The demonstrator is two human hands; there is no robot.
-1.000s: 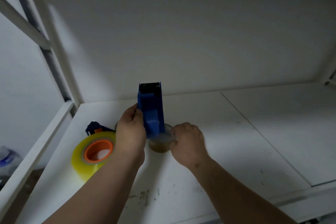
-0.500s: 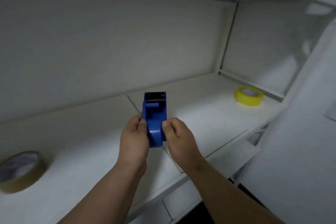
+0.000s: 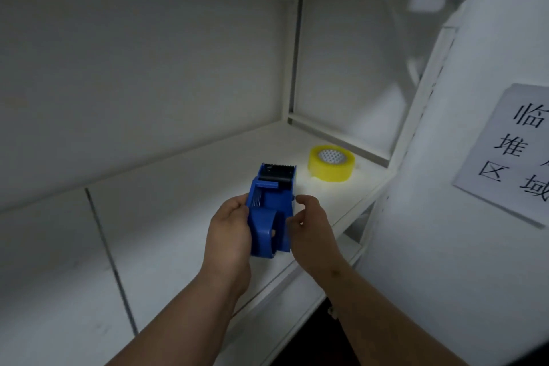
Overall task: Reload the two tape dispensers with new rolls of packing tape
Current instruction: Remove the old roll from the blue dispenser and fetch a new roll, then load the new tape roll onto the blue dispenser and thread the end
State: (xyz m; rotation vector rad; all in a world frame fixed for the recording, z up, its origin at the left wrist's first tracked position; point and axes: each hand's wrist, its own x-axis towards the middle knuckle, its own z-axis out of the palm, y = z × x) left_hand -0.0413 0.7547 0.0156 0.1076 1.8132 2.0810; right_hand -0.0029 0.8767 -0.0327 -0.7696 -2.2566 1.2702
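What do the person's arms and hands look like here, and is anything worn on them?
Both forearms are bare as far as the frame shows, with no sleeves visible. The left hand and right hand wear no gloves, and no rings, watch or bands are visible.

Two bare arms come up from the bottom of the picture, and no sleeves cover them as far as they can be seen. The left hand [image 3: 228, 227] and the right hand [image 3: 312, 226] wear no gloves, rings or watch. The right forearm [image 3: 371, 300] has a small dark spot just past the wrist.
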